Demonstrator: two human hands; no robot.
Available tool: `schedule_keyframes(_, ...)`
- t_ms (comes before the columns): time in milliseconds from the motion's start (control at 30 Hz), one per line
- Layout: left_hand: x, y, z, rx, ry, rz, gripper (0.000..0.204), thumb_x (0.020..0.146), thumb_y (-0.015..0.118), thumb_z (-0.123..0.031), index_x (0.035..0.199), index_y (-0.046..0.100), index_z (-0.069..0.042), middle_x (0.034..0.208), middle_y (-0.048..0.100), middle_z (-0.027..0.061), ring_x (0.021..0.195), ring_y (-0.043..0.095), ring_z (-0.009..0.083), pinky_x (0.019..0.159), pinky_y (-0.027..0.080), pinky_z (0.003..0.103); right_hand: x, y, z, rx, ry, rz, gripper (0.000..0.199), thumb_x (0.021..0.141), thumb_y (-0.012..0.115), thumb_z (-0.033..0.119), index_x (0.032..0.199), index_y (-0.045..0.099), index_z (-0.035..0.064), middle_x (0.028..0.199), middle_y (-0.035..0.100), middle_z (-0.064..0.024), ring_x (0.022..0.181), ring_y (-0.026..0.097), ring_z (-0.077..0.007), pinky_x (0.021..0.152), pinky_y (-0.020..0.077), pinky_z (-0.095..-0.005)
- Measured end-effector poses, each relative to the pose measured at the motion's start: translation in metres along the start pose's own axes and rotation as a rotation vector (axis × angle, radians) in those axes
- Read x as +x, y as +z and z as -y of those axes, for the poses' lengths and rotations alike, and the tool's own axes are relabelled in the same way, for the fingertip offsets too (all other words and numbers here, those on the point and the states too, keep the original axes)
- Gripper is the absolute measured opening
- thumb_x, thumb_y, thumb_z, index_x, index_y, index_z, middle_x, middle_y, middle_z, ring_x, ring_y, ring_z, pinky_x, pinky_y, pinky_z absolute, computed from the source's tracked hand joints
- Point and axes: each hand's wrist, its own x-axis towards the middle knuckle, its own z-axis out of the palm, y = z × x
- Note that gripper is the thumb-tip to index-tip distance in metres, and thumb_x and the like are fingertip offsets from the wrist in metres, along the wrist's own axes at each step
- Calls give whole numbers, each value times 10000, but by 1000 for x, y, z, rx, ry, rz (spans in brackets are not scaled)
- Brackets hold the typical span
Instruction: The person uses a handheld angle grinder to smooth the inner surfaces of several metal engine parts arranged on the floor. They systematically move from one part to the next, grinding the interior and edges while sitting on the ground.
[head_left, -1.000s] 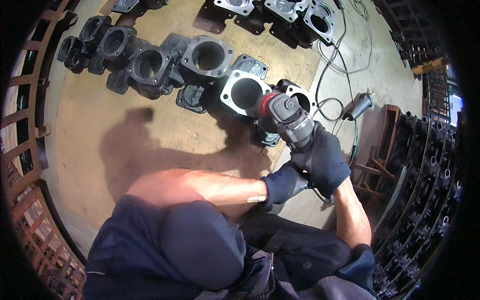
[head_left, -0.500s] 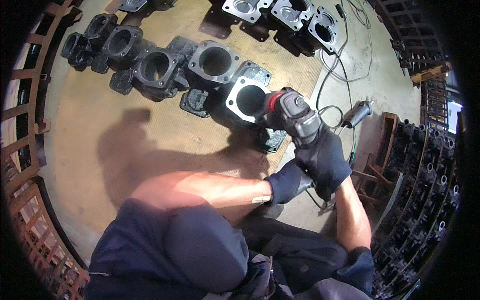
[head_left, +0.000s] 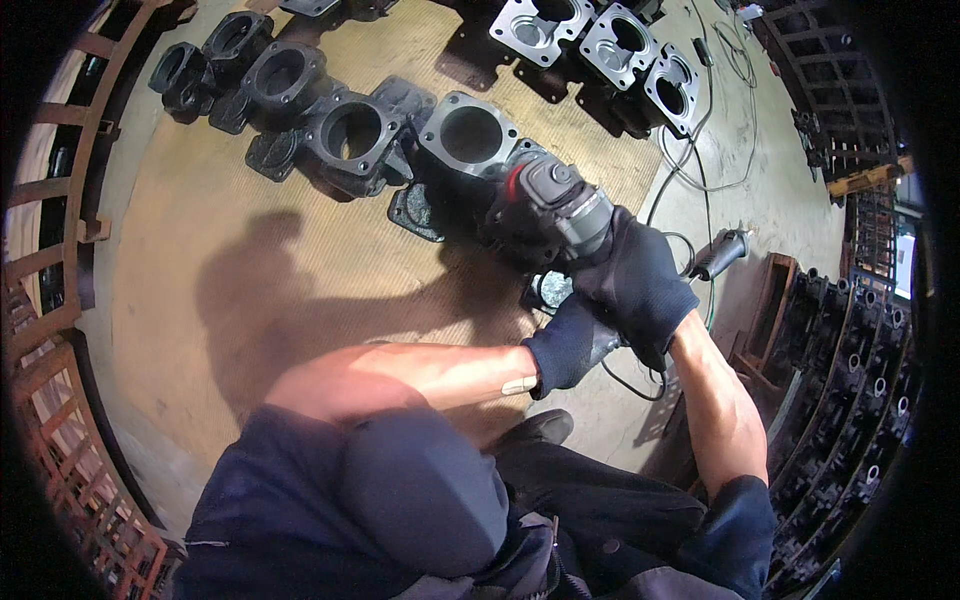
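Observation:
My right hand (head_left: 640, 280), in a dark glove, wraps around the body of a grey and black angle grinder (head_left: 575, 205) with a red ring near its head. My left hand (head_left: 575, 345), also gloved, is closed at the rear end of the grinder, below the right hand; its grip is partly hidden. The grinder's head lies over the top of a dark metal casting (head_left: 500, 222), covering most of it; whether the disc touches cannot be seen. A flange (head_left: 551, 289) of that casting shows beside my gloves. Left of it stands another round-bored casting (head_left: 470, 134).
More dark castings (head_left: 352, 135) run in a row toward the upper left on a tan mat (head_left: 170, 300). Bright-faced castings (head_left: 622, 45) stand at the far right. A black handheld tool (head_left: 720, 255) and cables (head_left: 710, 180) lie on the floor. Rusty racks (head_left: 75, 230) line both sides.
The grinder has moved left onto the casting and now covers its bright ring-shaped face. Both hands keep their hold. The view has shifted, so the castings appear farther right.

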Motion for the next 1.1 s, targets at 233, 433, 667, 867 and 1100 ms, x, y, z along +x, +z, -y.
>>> schedule_keyframes(233,-38,20,20,430,-72,39,416,875,597,-62,1259,445,-16,1275,511,106,1160,498,183,1004,412,316,-46,9,-8,-140,101,44,493,608,702,267,989,546,-5,830,651,-240,810,642,-407,730,526,-424)
schedule_keyframes(433,-36,30,9,861,2,156,366,864,624,-130,1199,533,-14,1214,571,121,1137,508,177,977,403,327,-57,6,-22,-120,159,-2,467,613,700,262,960,529,0,827,644,-252,814,634,-420,736,525,-430)
schedule_keyframes(667,-34,3,10,13,-144,66,327,889,561,-11,1211,504,-7,1217,552,77,1121,517,154,972,436,298,-37,12,10,-4,61,-5,463,626,698,267,994,576,15,863,651,-235,836,636,-404,746,523,-424)
schedule_keyframes(867,-37,5,43,299,-81,-20,393,898,538,-26,1278,438,-20,1290,496,77,1185,471,177,1016,408,337,-46,17,-11,-79,91,68,524,603,739,296,1003,551,15,843,653,-236,837,637,-418,745,524,-423)
schedule_keyframes(1100,-3,38,5,289,227,262,355,883,545,-3,1232,478,-5,1217,539,83,1132,486,143,982,404,288,-33,-19,-9,-22,-101,-224,489,642,683,180,1064,548,-28,863,664,-229,851,660,-376,737,523,-392)
